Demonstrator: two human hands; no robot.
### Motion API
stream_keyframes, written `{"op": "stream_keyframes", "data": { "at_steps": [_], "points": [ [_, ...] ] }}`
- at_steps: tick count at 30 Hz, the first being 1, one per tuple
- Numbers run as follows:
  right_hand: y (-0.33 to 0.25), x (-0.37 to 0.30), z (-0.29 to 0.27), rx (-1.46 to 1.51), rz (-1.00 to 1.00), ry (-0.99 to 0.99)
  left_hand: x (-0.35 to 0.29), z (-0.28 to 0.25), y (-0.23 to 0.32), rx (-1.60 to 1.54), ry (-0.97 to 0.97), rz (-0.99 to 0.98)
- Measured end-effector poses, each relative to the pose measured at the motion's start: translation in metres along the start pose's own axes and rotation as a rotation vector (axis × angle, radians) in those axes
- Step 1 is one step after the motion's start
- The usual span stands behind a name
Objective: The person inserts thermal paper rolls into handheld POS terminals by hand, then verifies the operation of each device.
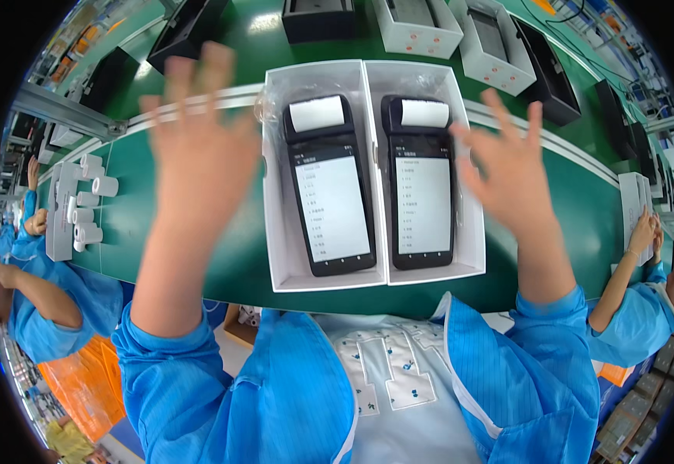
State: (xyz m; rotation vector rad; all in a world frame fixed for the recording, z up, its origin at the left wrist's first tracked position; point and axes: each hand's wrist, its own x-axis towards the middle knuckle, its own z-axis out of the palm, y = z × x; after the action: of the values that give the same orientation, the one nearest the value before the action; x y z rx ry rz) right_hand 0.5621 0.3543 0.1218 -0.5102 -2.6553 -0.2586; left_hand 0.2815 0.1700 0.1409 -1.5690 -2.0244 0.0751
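Observation:
Two black handheld payment terminals with built-in printers lie side by side in open white boxes on the green bench. The left terminal (334,209) is slightly tilted in its box (283,277); the right terminal (422,205) sits straighter in the other box (472,259). Both screens are lit with a list, and white paper shows at each printer end. My left hand (198,143), blurred by motion, is raised left of the left box with fingers spread. At the right box's right wall, my right hand (507,166) has its fingers apart and holds nothing.
Clear plastic wrap (273,100) pokes out at the left box's rim. White paper rolls (105,185) stand on the bench at left. Beyond a rail, more white boxes (499,50) and black boxes (318,19) line the far side. Co-workers (631,309) sit on both sides.

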Motion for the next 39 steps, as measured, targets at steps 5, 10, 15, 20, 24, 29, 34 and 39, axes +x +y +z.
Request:
{"op": "stream_keyframes", "data": {
  "at_steps": [5, 10, 15, 20, 24, 29, 34, 39],
  "points": [
    [-0.006, -0.013, -0.024, 0.632, -0.165, -0.122, -0.019, -0.024, -0.008, -0.523, 0.143, -0.054],
    [-0.020, -0.021, -0.003, 0.738, -0.296, -0.202, -0.049, -0.045, 0.025, -0.773, -0.426, 0.193],
    [-0.023, -0.024, 0.001, 0.698, -0.337, -0.219, -0.061, -0.037, 0.029, -0.771, -0.445, 0.189],
    [-0.028, -0.026, -0.001, 0.599, -0.314, -0.310, -0.065, -0.033, 0.025, -0.747, -0.485, 0.214],
    [-0.023, -0.024, 0.002, 0.758, -0.301, -0.242, -0.065, -0.029, 0.024, -0.731, -0.486, 0.275],
    [-0.019, -0.022, 0.008, 0.781, -0.312, -0.208, -0.061, -0.027, 0.024, -0.688, -0.520, 0.322],
    [-0.012, -0.020, 0.005, 0.812, -0.369, -0.214, -0.063, -0.024, 0.022, -0.713, -0.490, 0.345],
    [-0.012, -0.053, 0.019, 1.104, 0.437, 0.271, -0.085, 0.004, 0.014, -1.309, -0.238, -0.107]
  ]
}}
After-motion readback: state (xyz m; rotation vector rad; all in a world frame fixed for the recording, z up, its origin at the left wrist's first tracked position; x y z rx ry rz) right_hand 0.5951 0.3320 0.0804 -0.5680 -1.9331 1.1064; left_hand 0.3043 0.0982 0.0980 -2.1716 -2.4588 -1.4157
